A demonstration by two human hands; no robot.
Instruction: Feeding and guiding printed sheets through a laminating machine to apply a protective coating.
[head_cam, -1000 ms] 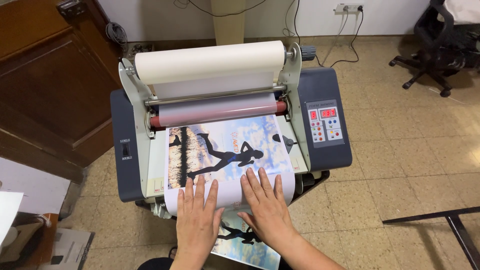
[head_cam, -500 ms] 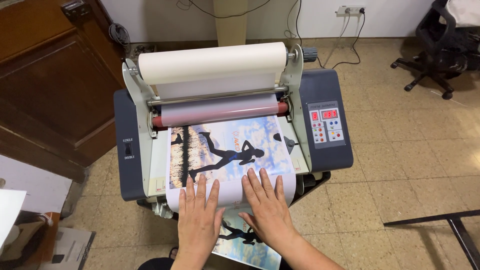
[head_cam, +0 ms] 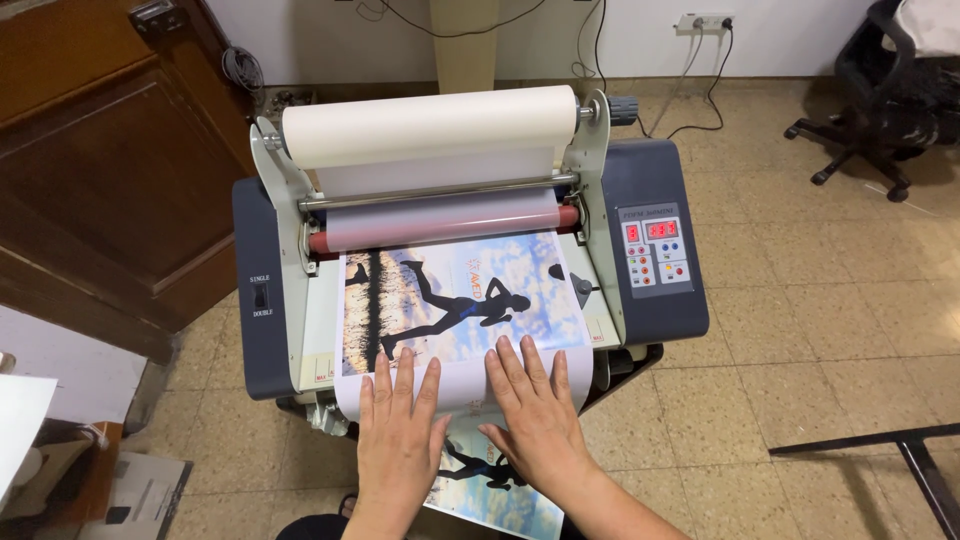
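On the laminator's (head_cam: pixel 270 300) feed tray lies a glossy poster (head_cam: pixel 460 300) showing a dark running silhouette against clouds, its far edge at the red roller (head_cam: pixel 440 232). At the tray's near edge, left hand (head_cam: pixel 400 440) and right hand (head_cam: pixel 535 415) press flat on the poster's white margin, fingers spread, side by side.

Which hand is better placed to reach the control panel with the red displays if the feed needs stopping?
Right, probably. The right hand lies flat on the printed poster toward the laminator's right side, where the control panel sits. The left hand presses the sheet further left and would have to cross over.
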